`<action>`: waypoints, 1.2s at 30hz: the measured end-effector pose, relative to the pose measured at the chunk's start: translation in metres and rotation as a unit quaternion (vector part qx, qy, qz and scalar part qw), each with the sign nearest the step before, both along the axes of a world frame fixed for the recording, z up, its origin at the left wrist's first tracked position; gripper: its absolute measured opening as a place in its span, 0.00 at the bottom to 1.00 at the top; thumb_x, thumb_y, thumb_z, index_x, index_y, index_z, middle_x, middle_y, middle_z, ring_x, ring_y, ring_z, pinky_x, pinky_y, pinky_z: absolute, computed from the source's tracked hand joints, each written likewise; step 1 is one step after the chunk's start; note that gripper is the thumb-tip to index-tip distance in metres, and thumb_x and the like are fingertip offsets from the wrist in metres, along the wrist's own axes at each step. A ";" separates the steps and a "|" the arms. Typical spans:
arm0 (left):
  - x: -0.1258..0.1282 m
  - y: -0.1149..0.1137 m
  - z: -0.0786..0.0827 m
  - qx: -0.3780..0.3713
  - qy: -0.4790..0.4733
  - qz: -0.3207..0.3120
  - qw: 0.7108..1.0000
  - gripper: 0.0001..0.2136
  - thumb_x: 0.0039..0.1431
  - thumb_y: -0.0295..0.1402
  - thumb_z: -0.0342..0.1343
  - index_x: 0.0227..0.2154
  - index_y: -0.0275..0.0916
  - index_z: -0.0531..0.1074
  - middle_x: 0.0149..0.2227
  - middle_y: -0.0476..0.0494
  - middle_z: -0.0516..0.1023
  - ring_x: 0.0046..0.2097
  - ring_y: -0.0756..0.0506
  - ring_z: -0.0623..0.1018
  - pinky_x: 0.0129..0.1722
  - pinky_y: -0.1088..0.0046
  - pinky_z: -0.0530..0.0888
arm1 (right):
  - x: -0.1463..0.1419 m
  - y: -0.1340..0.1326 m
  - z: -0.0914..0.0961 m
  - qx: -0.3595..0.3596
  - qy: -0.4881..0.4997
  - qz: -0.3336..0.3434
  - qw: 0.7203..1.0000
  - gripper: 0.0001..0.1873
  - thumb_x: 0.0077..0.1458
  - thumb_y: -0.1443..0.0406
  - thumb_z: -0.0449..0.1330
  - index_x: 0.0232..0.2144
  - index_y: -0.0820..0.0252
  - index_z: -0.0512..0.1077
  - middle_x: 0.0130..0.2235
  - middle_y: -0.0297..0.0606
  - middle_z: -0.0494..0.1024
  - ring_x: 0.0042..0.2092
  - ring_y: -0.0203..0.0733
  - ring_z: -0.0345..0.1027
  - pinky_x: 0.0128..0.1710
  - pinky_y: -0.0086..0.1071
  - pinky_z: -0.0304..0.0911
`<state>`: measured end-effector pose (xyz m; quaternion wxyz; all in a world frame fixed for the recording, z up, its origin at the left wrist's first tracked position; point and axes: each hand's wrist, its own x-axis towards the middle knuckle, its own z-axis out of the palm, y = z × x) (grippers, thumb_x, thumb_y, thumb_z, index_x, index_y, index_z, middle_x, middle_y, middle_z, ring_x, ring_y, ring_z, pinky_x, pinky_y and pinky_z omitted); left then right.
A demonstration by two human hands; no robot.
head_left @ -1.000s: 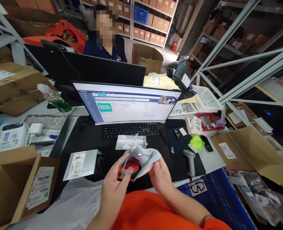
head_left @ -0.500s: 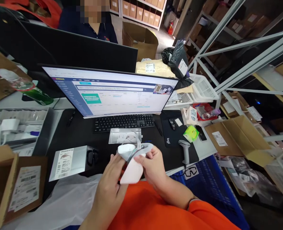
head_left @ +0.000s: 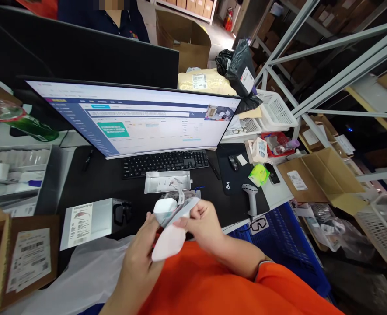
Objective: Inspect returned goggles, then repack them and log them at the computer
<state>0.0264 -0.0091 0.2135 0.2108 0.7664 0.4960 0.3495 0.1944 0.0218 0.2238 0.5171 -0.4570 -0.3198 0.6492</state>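
In front of my body I hold a soft, pouch-like grey-and-white item (head_left: 171,241), with a rounded white flap hanging toward me and a white rounded end at its far left. My left hand (head_left: 140,258) is closed round its left side, some fingers hidden behind it. From the right, my right hand (head_left: 203,224) pinches its grey edge and the top of the flap between thumb and fingers. A pale loop of strap (head_left: 180,195) stands up beyond it. Just past my hands lies an open silver box (head_left: 167,181) with a glasses picture inside.
Left on the black mat are a silver carton (head_left: 86,222) and dark glasses (head_left: 122,212). Beyond are a keyboard (head_left: 165,163) and monitor (head_left: 141,124). A barcode scanner (head_left: 251,199) and mouse (head_left: 233,162) lie right. Open cardboard boxes (head_left: 32,258) flank me. Another person sits behind the monitors.
My hands and the pouch-like item have shifted slightly left in view. The white flap now hangs more tilted to the left. The whole view has moved a little.
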 end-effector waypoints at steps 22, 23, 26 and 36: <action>-0.025 0.037 0.032 -0.119 0.086 -0.151 0.978 0.26 0.61 0.28 0.52 0.61 0.56 0.68 0.61 0.51 0.75 0.60 0.42 0.76 0.62 0.59 0.72 | 0.127 0.025 0.029 0.349 -0.396 0.080 0.846 0.26 0.54 0.58 0.70 0.11 0.56 0.65 0.16 0.29 0.60 0.22 0.34 0.53 0.28 0.31 0.55; -0.022 0.037 0.033 -0.117 0.081 -0.145 0.979 0.26 0.59 0.28 0.52 0.60 0.55 0.70 0.60 0.51 0.76 0.58 0.43 0.78 0.59 0.62 0.75 | 0.116 0.028 0.028 0.335 -0.385 0.158 0.845 0.23 0.56 0.56 0.68 0.14 0.56 0.70 0.17 0.29 0.62 0.23 0.35 0.55 0.29 0.30 0.56; -0.017 0.035 0.034 -0.102 0.057 -0.067 0.991 0.21 0.54 0.29 0.56 0.51 0.50 0.78 0.50 0.50 0.83 0.48 0.43 0.83 0.46 0.69 0.82 | 0.086 0.033 0.019 0.294 -0.335 0.308 0.841 0.20 0.60 0.52 0.64 0.22 0.57 0.75 0.20 0.30 0.65 0.26 0.35 0.59 0.30 0.29 0.57; -0.030 0.035 0.040 0.098 0.063 -0.009 0.993 0.12 0.60 0.33 0.57 0.45 0.43 0.80 0.43 0.47 0.85 0.46 0.41 0.83 0.52 0.60 0.80 | 0.099 0.031 0.011 0.181 -0.187 0.251 0.932 0.18 0.59 0.49 0.64 0.32 0.58 0.75 0.28 0.38 0.78 0.33 0.45 0.74 0.37 0.37 0.70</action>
